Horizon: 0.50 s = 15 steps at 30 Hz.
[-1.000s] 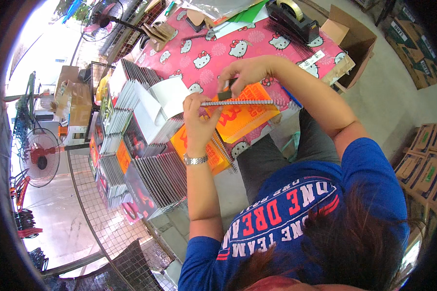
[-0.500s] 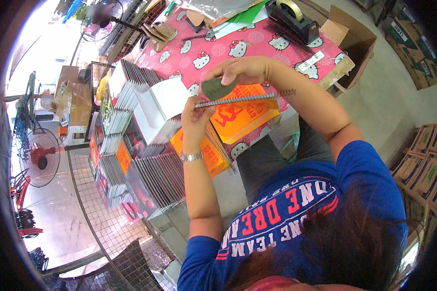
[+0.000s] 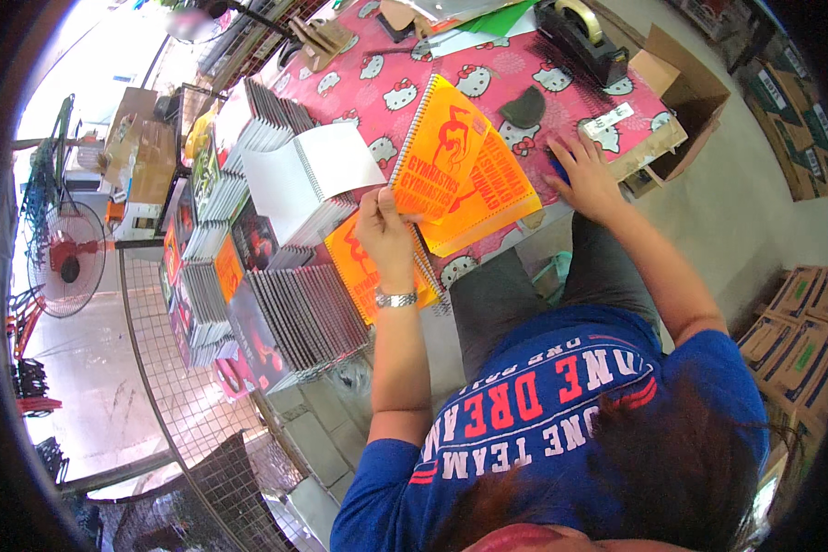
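Notebook (image 3: 446,138), orange and spiral-bound, extending forward from the left hand (image 3: 384,230).
Its long axis is slanting away and slightly rightward over an orange sheet (image 3: 515,189); the left hand, the nearer, is pinching its lower corner, while the right hand (image 3: 587,179) is lying with parted fingers at the tabletop's (image 3: 359,101) edge, partly covering a blue object (image 3: 558,168).

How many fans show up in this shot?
2: a red-hubbed fan at far left, and a blurred fan at top left, cut off by the picture's edge. Others may be hidden.
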Each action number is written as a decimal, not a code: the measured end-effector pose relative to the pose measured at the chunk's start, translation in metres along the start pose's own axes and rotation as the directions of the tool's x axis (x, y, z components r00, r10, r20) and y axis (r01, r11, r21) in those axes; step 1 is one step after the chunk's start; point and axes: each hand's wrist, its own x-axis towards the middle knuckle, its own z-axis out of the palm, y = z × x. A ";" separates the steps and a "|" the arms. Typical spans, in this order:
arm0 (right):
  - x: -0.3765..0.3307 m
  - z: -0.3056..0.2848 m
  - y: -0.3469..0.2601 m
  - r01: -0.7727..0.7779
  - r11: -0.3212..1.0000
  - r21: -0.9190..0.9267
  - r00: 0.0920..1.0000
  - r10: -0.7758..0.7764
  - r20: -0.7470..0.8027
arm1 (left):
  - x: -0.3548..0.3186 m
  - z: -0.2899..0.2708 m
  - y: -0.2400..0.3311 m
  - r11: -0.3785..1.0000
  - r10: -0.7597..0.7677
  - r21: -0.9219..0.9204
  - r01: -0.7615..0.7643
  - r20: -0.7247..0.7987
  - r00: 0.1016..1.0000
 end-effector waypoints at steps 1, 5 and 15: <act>-0.012 -0.001 0.002 0.004 1.000 0.006 1.000 -0.004 -0.001 | -0.001 0.003 -0.001 0.998 0.032 0.062 -0.030 -0.030 0.999; -0.018 -0.008 -0.001 -0.157 0.957 0.245 0.987 0.145 0.065 | -0.003 0.017 0.003 0.969 0.176 0.194 -0.153 -0.106 0.979; 0.033 -0.062 -0.134 0.289 0.591 0.753 0.953 -0.255 -0.166 | -0.002 0.014 0.008 0.987 0.121 0.115 -0.116 -0.034 0.992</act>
